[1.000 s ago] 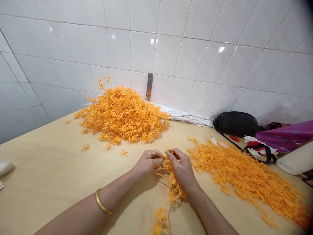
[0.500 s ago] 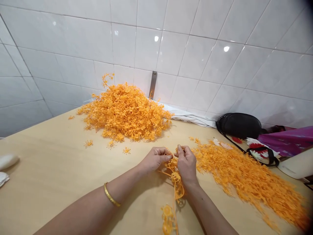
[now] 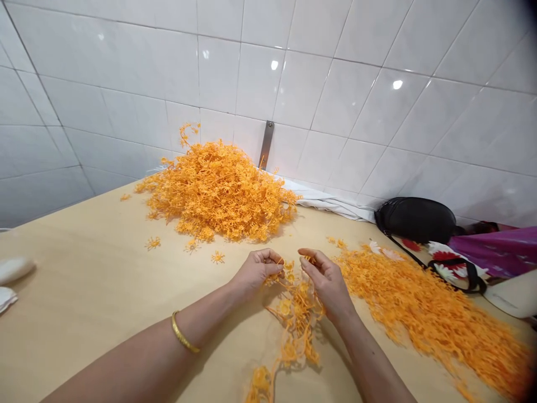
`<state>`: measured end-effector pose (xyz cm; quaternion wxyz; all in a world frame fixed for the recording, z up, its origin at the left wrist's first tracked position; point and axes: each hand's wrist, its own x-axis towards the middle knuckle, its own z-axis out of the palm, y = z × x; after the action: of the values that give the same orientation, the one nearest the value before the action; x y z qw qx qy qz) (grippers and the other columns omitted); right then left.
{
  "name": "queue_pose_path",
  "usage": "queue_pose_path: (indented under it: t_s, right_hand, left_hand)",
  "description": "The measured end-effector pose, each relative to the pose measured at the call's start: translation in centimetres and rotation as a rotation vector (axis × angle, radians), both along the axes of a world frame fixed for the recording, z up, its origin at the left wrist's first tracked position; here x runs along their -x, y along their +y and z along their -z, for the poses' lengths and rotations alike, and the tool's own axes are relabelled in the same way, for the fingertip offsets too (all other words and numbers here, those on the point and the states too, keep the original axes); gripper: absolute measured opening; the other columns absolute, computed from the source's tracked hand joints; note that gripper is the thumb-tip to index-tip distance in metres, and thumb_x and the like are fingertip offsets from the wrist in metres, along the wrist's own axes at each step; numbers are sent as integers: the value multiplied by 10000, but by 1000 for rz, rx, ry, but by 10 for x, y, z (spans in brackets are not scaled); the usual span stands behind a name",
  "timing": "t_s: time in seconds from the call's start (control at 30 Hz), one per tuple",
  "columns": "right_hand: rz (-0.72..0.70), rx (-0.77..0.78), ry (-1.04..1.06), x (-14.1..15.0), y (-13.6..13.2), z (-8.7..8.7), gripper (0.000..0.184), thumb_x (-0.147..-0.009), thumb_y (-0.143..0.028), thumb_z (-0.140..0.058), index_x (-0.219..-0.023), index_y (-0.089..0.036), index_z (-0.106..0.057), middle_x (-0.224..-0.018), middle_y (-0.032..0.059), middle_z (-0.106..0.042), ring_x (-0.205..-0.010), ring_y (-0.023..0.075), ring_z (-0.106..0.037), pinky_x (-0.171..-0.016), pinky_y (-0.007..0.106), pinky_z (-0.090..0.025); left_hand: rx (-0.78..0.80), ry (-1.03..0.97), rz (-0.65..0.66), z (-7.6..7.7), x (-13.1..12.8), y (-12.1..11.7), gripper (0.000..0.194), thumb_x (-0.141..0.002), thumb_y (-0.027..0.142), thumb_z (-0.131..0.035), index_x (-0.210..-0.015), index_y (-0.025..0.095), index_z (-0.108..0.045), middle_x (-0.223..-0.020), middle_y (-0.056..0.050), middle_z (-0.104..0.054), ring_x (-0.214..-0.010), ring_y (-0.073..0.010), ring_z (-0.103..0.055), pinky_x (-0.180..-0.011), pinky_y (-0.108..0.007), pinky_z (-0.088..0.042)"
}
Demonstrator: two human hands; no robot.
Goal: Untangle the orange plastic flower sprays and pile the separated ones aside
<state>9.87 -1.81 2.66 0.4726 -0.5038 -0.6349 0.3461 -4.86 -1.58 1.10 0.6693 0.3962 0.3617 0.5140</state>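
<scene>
My left hand point(image 3: 257, 272), with a gold bangle on its wrist, is closed in a pinch on a branching orange plastic sprig point(image 3: 297, 302). The sprig trails between my forearms toward the lower edge of the view, its thin stems carrying small spiky flower-like heads. Just across from it, my right hand point(image 3: 329, 280) pinches a small orange piece between thumb and fingertips. Whether that piece is still joined to the sprig is hard to make out. A gap now lies between the two hands.
A tall heap of orange plastic pieces point(image 3: 222, 193) stands near the tiled wall. Loose heads point(image 3: 217, 257) lie before it. To the right spreads a flatter orange pile point(image 3: 428, 308), with a black bag point(image 3: 415, 219) and purple cloth point(image 3: 495, 250) behind it.
My hands have moved apart, the right one shifting right with its fingers less tightly bunched. The sprig between them now hangs more spread out. The view has shifted slightly.
</scene>
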Motion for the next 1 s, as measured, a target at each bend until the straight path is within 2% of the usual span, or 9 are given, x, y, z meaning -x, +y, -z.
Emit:
queue_pose_path:
  t_s: [0.07, 0.2, 0.37, 0.53, 0.63, 0.8, 0.87, 0.93, 1.0]
  right_hand:
    - [-79, 0, -73, 3, -2, 1, 299, -702, -385, -536, -905, -167, -568, -818, 49, -587, -706, 160, -517, -616, 261, -395]
    - [-180, -42, -184, 8, -5, 3, 226, -760, -371, -472, -724, -171, -571, -719, 27, -583, -680, 147, -515, -608, 246, -382]
    - [-42, -115, -180, 9, -5, 5, 227, -778, -361, -442, -686, -171, -525, -618, -10, -525, -578, 115, -441, -548, 225, -339]
    - [54, -158, -161, 7, -4, 6, 211, -777, -343, -446, -651, -178, -485, -582, -33, -477, -541, 105, -401, -523, 223, -306]
    - [157, -216, -124, 13, -9, 4, 198, -788, -331, -432, -656, -186, -458, -589, -40, -458, -552, 104, -401, -532, 224, -301]
    - [317, -278, -82, 16, -5, -1, 198, -777, -361, -435, -675, -192, -443, -617, -26, -485, -579, 117, -435, -577, 243, -329]
    - [483, -247, 3, -1, 5, -3, 215, -781, -381, -402, -680, -194, -432, -585, -24, -486, -561, 123, -446, -581, 256, -343]
    - [751, -195, 129, -29, 15, -5, 239, -789, -396, -341, -677, -197, -412, -533, -29, -461, -521, 129, -443, -559, 268, -354]
    - [868, -209, 38, -62, 19, -7, 237, -755, -420, -396, -708, -191, -440, -566, -13, -484, -562, 146, -467, -575, 284, -365]
  left_hand:
    - [-32, -6, 22, 2, 0, -1, 131, -551, 132, -646, -616, 132, -531, -518, -5, -542, -516, -107, -530, -574, -260, -428]
    - [-34, -62, 46, 4, 1, 0, 106, -648, 216, -609, -695, 139, -552, -550, -10, -553, -519, -100, -524, -549, -235, -417]
    - [150, -133, 126, 4, 3, 1, 111, -701, 232, -549, -761, 139, -543, -580, -24, -551, -510, -116, -531, -519, -250, -416]
    - [143, -177, 267, 2, 4, 1, 83, -653, 134, -562, -734, 123, -547, -486, 0, -497, -460, -89, -471, -501, -218, -386]
    - [145, -167, 317, -3, 2, 0, 106, -631, 136, -583, -731, 141, -549, -450, 33, -442, -423, -62, -414, -432, -167, -308]
    - [90, -104, 292, -7, 3, -1, 122, -621, 187, -596, -730, 145, -560, -450, 45, -402, -462, -64, -440, -403, -143, -237]
    - [94, -94, 316, -4, 7, 1, 126, -601, 162, -587, -722, 145, -557, -435, 49, -387, -447, -68, -438, -396, -148, -230]
    - [114, -93, 293, 1, 12, 4, 146, -582, 136, -582, -724, 148, -549, -416, 54, -372, -435, -73, -435, -390, -150, -225]
    - [139, -115, 210, 5, 17, 9, 168, -578, 128, -586, -738, 149, -537, -426, 50, -397, -421, -63, -420, -386, -146, -220]
